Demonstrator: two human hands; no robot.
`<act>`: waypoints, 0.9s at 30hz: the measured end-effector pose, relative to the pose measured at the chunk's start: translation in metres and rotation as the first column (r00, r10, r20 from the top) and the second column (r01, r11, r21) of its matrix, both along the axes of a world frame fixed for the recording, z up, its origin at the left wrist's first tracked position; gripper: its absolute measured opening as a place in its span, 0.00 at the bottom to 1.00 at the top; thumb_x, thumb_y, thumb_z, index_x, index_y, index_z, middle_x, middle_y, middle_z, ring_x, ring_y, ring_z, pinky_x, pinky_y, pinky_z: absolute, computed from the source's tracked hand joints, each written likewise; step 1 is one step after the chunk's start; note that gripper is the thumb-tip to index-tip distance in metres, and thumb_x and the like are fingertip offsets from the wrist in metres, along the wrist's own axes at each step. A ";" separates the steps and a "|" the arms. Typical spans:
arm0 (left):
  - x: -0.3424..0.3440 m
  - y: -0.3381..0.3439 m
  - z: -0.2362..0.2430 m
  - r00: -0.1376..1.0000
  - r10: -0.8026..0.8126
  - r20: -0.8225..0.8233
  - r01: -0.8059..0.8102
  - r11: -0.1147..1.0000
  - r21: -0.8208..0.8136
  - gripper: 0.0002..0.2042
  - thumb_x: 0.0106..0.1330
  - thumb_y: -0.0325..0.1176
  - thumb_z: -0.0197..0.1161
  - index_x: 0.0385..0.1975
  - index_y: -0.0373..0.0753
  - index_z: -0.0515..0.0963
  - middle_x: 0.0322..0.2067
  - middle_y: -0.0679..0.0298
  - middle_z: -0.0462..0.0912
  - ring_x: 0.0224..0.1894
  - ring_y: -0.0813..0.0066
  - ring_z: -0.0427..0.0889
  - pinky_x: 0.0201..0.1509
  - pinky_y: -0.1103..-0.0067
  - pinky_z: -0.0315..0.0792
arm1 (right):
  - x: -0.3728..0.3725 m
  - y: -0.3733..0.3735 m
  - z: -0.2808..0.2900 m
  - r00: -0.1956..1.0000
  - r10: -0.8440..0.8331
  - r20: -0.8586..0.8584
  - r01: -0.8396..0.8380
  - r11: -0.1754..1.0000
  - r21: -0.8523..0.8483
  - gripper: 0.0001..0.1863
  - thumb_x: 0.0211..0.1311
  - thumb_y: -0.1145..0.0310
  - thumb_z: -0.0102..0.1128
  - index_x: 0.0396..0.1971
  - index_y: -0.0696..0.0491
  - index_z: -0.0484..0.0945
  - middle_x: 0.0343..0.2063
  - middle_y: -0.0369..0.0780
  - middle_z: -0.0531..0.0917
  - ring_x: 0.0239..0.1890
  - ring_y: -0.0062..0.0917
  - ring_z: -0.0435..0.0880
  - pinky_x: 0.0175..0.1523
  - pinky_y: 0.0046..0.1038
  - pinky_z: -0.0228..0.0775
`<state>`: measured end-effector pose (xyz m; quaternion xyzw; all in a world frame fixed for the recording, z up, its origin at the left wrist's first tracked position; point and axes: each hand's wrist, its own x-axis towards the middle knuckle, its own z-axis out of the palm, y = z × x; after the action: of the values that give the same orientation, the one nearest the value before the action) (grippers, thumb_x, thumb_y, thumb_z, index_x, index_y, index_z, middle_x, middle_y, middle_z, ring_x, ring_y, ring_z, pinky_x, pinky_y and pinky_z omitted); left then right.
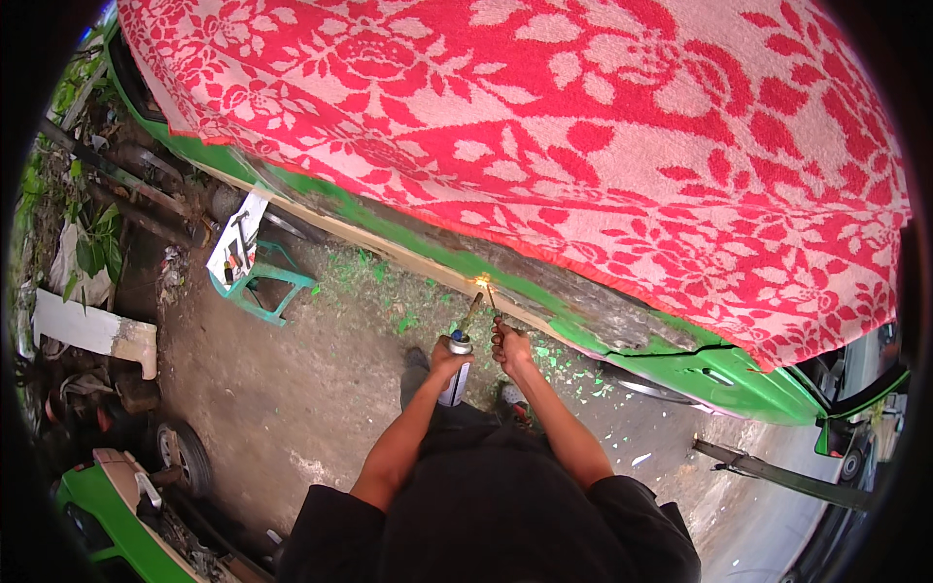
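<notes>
My left hand is wrapped round a gas torch canister, light-coloured with a blue part at its top. The torch's nozzle points up and away from me at the lower side of a green car. In my right hand, the fingers are closed on a thin rod; its exact kind is too small to make out. Its tip meets a bright orange glow with small sparks, at the beige strip along the car's lower edge. Both hands are close together, apart from the bodywork.
A red and pink flowered cloth drapes over the car. On the left, a teal stool carries a white sheet with tools. Green flakes litter the ground by the car. A wheel stands lower left, a long bar lower right.
</notes>
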<state>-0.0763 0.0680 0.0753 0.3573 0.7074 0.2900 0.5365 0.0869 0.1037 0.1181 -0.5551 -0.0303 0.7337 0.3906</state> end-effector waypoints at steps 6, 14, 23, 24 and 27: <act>-0.001 -0.002 0.008 0.998 -0.051 -0.042 0.051 0.999 -0.006 0.25 0.38 0.24 0.75 0.39 0.37 0.71 0.33 0.64 0.79 0.36 0.75 0.79 0.40 0.76 0.73 | 0.004 -0.008 0.002 1.000 -0.010 -0.016 0.010 1.000 0.001 0.05 0.67 0.66 0.48 0.36 0.49 0.73 0.17 0.32 0.67 0.09 0.13 0.55 0.11 0.18 0.42; -0.014 -0.004 -0.014 0.999 -0.005 0.039 0.004 1.000 0.022 0.27 0.37 0.28 0.77 0.39 0.35 0.71 0.33 0.62 0.79 0.35 0.73 0.79 0.39 0.75 0.73 | -0.005 -0.005 0.009 1.000 0.014 0.004 -0.014 1.000 -0.006 0.06 0.69 0.66 0.47 0.37 0.50 0.73 0.17 0.31 0.66 0.10 0.14 0.56 0.12 0.18 0.44; -0.007 0.002 -0.005 0.999 -0.042 -0.032 0.041 0.999 -0.008 0.27 0.37 0.28 0.76 0.39 0.35 0.71 0.35 0.61 0.80 0.37 0.72 0.80 0.41 0.75 0.74 | 0.002 -0.009 0.009 0.999 0.043 0.032 -0.045 0.998 0.038 0.06 0.68 0.64 0.49 0.36 0.49 0.73 0.17 0.31 0.67 0.10 0.13 0.56 0.12 0.18 0.44; -0.010 0.001 -0.005 0.998 -0.048 -0.051 0.048 0.999 0.004 0.26 0.38 0.27 0.76 0.39 0.35 0.71 0.35 0.62 0.80 0.37 0.74 0.79 0.41 0.76 0.74 | -0.001 -0.005 0.009 0.999 0.037 0.020 -0.037 0.999 0.035 0.06 0.68 0.64 0.49 0.36 0.49 0.73 0.17 0.31 0.67 0.10 0.13 0.56 0.12 0.18 0.44; -0.010 0.007 -0.010 0.999 -0.028 -0.040 0.030 0.999 0.033 0.28 0.35 0.31 0.78 0.39 0.34 0.72 0.34 0.59 0.81 0.37 0.68 0.81 0.40 0.72 0.75 | -0.006 0.009 -0.002 0.999 0.036 0.018 -0.036 0.999 0.015 0.06 0.68 0.64 0.49 0.36 0.49 0.73 0.17 0.31 0.67 0.10 0.13 0.56 0.12 0.18 0.44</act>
<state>-0.0861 0.0748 0.0650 0.3821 0.7076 0.2869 0.5205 0.0810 0.1124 0.1163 -0.5578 -0.0495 0.7355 0.3814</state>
